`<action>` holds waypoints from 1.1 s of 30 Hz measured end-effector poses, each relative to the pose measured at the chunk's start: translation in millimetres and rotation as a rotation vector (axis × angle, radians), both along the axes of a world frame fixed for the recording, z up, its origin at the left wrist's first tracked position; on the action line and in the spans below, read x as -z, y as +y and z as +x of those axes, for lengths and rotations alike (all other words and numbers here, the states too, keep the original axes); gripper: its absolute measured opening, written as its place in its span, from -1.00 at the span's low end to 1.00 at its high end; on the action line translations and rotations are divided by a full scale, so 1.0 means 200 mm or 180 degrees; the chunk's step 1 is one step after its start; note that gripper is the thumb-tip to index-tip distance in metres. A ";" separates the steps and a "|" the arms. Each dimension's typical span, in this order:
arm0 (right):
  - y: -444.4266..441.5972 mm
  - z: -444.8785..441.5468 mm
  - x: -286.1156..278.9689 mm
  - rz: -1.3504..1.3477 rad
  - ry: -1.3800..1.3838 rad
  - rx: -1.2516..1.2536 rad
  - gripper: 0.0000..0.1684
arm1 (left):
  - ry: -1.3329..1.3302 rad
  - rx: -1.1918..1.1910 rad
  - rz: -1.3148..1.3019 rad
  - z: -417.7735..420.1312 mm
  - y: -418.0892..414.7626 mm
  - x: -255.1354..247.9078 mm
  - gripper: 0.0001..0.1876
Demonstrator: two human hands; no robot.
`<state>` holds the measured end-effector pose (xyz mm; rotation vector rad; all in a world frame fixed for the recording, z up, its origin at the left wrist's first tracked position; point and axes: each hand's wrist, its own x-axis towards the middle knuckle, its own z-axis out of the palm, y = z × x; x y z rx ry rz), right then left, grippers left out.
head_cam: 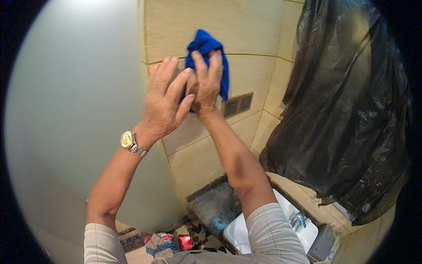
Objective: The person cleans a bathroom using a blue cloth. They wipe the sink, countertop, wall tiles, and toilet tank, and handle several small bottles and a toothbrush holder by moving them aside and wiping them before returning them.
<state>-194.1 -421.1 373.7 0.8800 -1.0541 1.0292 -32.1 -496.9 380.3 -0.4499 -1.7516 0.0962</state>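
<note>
My right hand (pixel 206 82) is spread over a bunched blue cloth (pixel 205 41) and presses it against the beige wall tiles (pixel 214 23). Parts of the cloth stick out above the fingers and to the right of them. My left hand (pixel 163 95) is raised beside it with its fingers apart and nothing in them. It is near the edge where the frosted glass panel (pixel 79 82) meets the tiles; whether it touches the wall I cannot tell. A metal wristwatch (pixel 128 140) is on my left wrist.
A double wall socket (pixel 238 105) sits just below right of the cloth. Black plastic sheeting (pixel 343 109) hangs at the right. Below are a dark stone counter (pixel 216 203), a white washbasin (pixel 237 232) with a chrome tap (pixel 299 220), and a heap of rags (pixel 161 245) beside a red object (pixel 185 242).
</note>
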 end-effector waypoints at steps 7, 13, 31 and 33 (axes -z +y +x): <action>0.36 -0.73 -0.02 -0.0346 -0.0815 0.0253 -0.43 | -0.0131 -0.1606 -0.0568 -0.11 0.02 0.08 -0.35; 0.65 -1.30 0.15 -0.0560 -0.1307 0.0417 -0.44 | 0.0031 -0.1932 -0.0568 -0.14 0.03 0.10 -0.42; 0.08 -0.09 0.32 0.0209 -0.0363 -0.0219 -0.39 | 0.0108 -0.1015 -0.0334 -0.11 -0.02 0.08 -0.20; 0.01 0.06 0.45 0.0321 -0.0416 -0.0364 -0.42 | 0.0108 -0.0693 -0.0262 -0.11 -0.02 0.08 -0.18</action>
